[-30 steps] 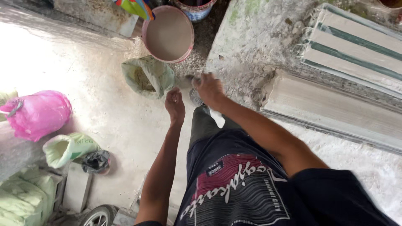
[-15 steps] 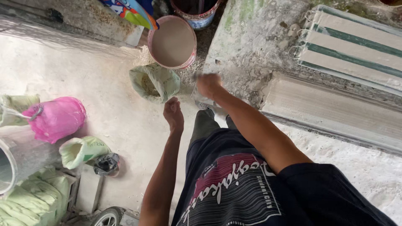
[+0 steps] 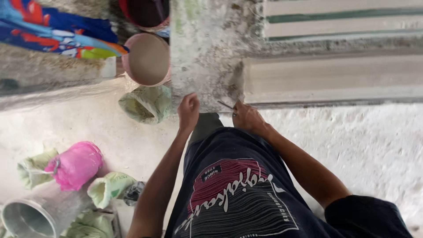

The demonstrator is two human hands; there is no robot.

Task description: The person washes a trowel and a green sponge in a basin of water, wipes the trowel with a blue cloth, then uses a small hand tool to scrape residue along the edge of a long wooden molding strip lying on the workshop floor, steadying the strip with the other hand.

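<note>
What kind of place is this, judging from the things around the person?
Probably a plaster or cement casting workshop: white moulded cornice strips on a dusty bench, open powder sacks on the floor, and a pink mixing bucket.

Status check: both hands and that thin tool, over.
Left hand closed, against dusty slab. Right hand gripping thin metal tool at slab edge. Green sack beside left hand.

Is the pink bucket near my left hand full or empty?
Full, nearly: the pink bucket shows a smooth pale surface close under its rim. What that filling is, cannot tell.
</note>
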